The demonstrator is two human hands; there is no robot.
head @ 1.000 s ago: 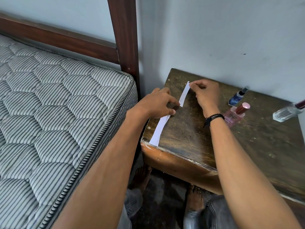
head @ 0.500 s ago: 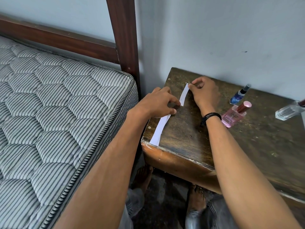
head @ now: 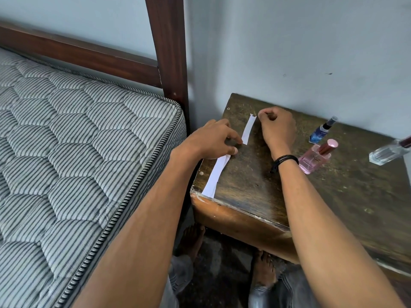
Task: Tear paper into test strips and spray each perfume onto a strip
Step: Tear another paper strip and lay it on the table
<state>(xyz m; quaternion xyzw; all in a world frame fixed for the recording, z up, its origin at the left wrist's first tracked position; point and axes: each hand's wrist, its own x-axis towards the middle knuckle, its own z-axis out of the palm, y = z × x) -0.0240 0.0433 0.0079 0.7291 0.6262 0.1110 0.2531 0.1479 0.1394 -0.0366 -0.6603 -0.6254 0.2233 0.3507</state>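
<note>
Bare wood mid-table
I see free table (head: 255,187) between the forearms; paper strip (head: 216,174) along its left edge, blue bottle (head: 317,135), pink bottle (head: 312,160) and clear bottle (head: 385,153) at right, bedpost (head: 169,63) and mattress (head: 77,152) walling the left.

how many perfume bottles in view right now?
3. Small blue spray bottle with black top, farthest back; pink glass bottle with rose cap, just in front of it; clear glass bottle, at the right frame edge. Others may be off-frame.
</note>
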